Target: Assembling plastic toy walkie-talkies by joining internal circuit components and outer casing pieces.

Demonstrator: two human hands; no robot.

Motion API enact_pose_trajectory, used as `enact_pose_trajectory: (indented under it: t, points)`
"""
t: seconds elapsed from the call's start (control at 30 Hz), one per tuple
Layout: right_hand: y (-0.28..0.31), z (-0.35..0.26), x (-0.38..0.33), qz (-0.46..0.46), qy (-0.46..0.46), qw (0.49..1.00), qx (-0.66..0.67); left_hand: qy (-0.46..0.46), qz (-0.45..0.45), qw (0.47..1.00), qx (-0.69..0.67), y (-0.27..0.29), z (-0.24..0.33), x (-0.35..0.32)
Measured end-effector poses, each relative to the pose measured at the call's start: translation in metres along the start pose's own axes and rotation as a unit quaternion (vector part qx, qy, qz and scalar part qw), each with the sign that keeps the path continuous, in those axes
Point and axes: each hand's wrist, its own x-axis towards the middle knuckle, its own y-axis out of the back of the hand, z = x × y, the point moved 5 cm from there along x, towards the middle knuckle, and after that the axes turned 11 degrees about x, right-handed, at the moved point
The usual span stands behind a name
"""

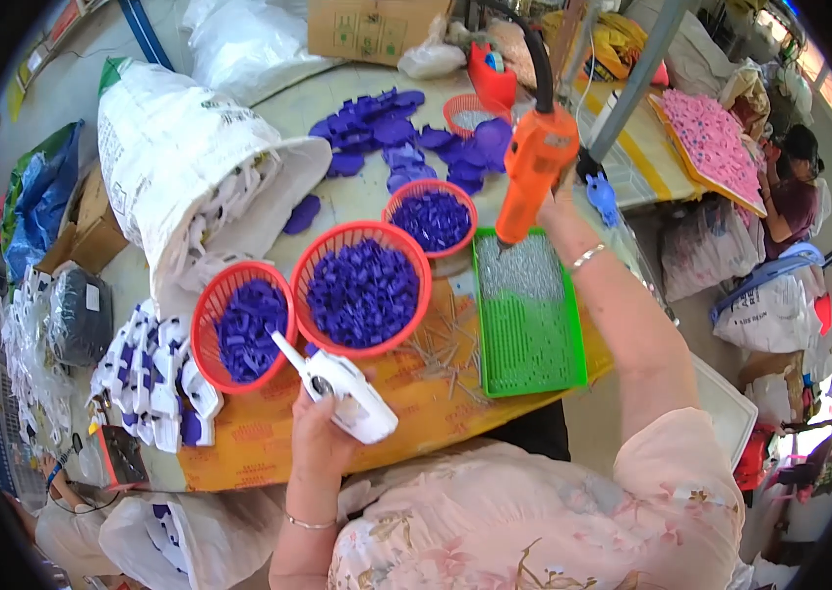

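Note:
My left hand [320,433] grips a white plastic part [347,389] with a thin white tip, held above the yellow table covering near the front edge. My right hand [556,202] holds an orange powered screwdriver [532,167] upright, its bit touching the top of a green tray [534,339] filled with small metal screws. Three red baskets hold purple plastic pieces: a large one [362,287] in the middle, one at the left [239,324], a smaller one behind [433,216].
A big white sack [175,162] of white parts lies open at the left. Finished white-and-purple parts [150,379] pile at the left edge. Loose purple pieces [386,133] cover the far table. Another person [795,187] sits at the right beside a board of pink parts [716,143].

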Motion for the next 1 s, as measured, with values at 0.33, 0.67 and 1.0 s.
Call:
enact_pose_trajectory:
  t: [0.33,0.67,1.0]
  points:
    - [-0.063,-0.143,-0.222,-0.036,0.24,0.877,-0.415,0.029,-0.036,0.999,-0.022,-0.014,-0.018,0.012]
    - [-0.141,-0.07,-0.279,-0.446,0.233,0.786,-0.359,0.025,-0.01,0.995,-0.098,-0.032,-0.014,-0.014]
    - [-0.129,-0.049,-0.273,-0.363,0.117,0.872,-0.308,-0.054,-0.022,0.997,-0.056,-0.038,-0.014,-0.014]
